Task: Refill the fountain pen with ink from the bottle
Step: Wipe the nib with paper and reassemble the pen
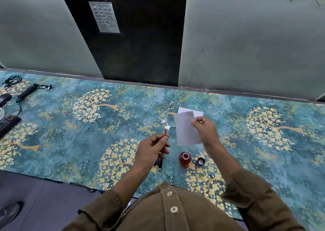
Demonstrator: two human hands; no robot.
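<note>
Two hands [153,150], one bottle [185,158], one cap [201,161]

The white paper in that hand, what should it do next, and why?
Probably bring the white paper, pinched by the right hand, across to wipe the orange pen part held in the left hand. The ink bottle stands open, its cap beside it, so that part likely carries ink.

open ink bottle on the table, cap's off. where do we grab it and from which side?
Take the ink bottle round its rounded belly, below the neck, with fingers coming in from the sides. It stands upright with its mouth open, so a grip from above would cover or dip into the opening, and any tilt could spill. Coming from the left looks tighter: the pen parts lie there; the cap sits to its right.
</note>
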